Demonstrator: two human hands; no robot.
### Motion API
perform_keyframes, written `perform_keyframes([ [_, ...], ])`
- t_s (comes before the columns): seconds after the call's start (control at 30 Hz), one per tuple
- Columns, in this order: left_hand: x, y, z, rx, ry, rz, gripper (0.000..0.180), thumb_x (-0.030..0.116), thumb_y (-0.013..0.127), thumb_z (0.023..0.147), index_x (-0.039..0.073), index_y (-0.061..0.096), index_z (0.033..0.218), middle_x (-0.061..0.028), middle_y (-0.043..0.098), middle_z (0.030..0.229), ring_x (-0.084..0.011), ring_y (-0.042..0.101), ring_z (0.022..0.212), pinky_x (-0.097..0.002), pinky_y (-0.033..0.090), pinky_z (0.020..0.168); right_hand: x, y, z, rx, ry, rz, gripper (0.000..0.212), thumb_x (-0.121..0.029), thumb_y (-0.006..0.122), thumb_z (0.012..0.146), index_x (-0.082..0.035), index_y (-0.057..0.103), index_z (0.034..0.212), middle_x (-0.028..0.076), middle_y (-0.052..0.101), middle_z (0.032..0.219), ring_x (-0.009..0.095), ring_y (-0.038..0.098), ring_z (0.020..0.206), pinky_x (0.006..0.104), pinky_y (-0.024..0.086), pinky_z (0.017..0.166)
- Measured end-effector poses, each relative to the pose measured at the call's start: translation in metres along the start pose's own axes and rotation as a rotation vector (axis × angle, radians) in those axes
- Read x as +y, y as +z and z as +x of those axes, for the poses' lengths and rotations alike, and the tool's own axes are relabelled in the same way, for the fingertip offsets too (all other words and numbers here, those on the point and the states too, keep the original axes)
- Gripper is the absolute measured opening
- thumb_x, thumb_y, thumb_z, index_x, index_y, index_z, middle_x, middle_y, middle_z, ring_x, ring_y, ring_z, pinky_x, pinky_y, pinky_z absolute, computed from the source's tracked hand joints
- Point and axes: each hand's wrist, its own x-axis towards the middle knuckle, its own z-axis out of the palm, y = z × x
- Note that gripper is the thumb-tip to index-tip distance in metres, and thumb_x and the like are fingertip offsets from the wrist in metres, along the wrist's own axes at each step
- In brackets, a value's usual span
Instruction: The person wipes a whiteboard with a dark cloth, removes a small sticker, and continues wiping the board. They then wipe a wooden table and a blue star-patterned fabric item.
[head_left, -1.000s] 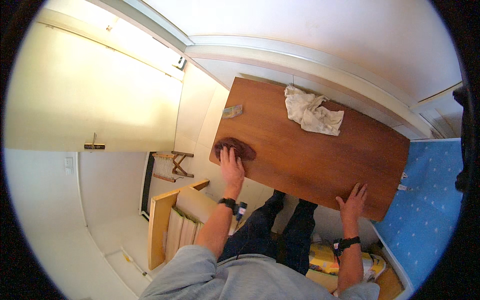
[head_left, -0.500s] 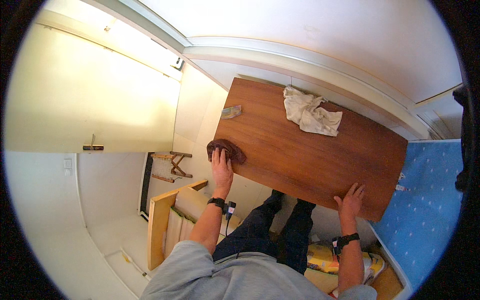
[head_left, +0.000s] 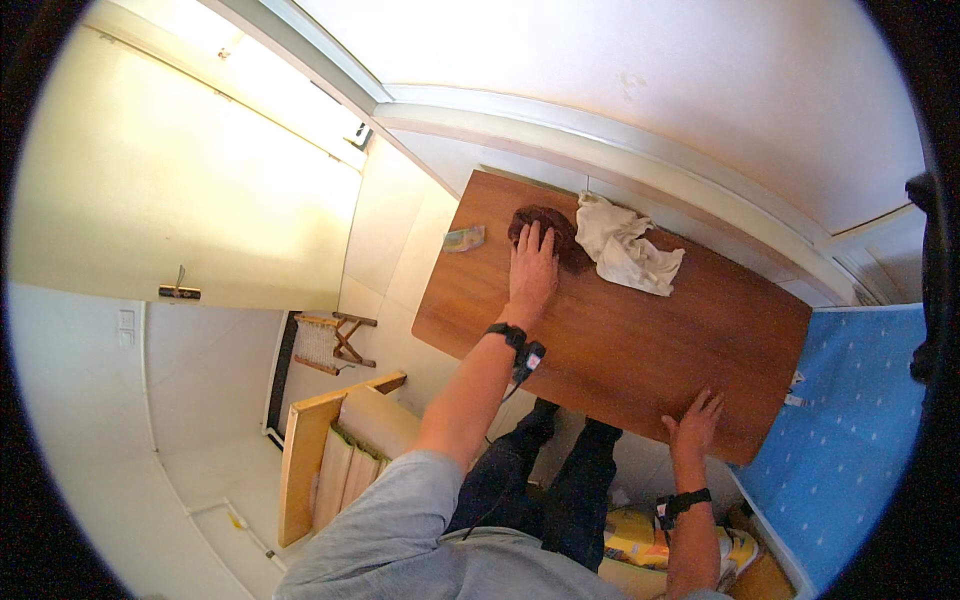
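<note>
My left hand (head_left: 534,272) presses a dark brown cloth (head_left: 541,217) onto a brown wooden table (head_left: 620,335), near its far edge, with the fingers stretched over it. Just right of that cloth lies a crumpled white cloth (head_left: 632,252), partly touching or very close to it. My right hand (head_left: 695,425) rests on the table's near right corner area with fingers spread and nothing held. A small flat packet (head_left: 463,239) lies by the table's left edge. Black bands with small devices sit on both wrists.
A folding stool (head_left: 335,340) stands on the floor at left, near a wooden-framed piece of furniture (head_left: 298,470). A blue patterned surface (head_left: 850,380) borders the table on the right. Yellow packages (head_left: 635,540) lie below at near right. A wall ledge runs along the back.
My left hand has slid the brown cloth from the table's near left edge to the far side, beside the white cloth. My right hand stays at about the same place.
</note>
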Motion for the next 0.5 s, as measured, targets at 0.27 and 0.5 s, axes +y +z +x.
perform_keyframes([
  [0.27,0.018,-0.003,-0.046,-0.05,0.152,-0.015,0.054,0.014,0.062,0.093,0.005,0.05,0.145,-0.0211,0.043,0.154,-0.0408,0.038,0.144,-0.056,0.038,0.113,0.005,0.012,0.001,0.033,0.026,0.0,0.117,-0.056,0.081,0.077,0.004,0.023,0.159,0.029,0.015,0.167,0.045,0.026,0.151,0.0465,0.038,0.12],
  [0.5,0.036,-0.04,-0.196,-0.289,0.247,-0.076,0.055,0.009,0.063,0.091,0.003,0.051,0.144,-0.0206,0.04,0.157,-0.04,0.034,0.147,-0.0535,0.035,0.116,0.012,0.025,0.003,0.107,-0.022,0.009,0.121,-0.06,0.083,0.071,0.004,0.028,0.157,0.031,0.02,0.164,0.046,0.03,0.149,0.0494,0.036,0.12],
])
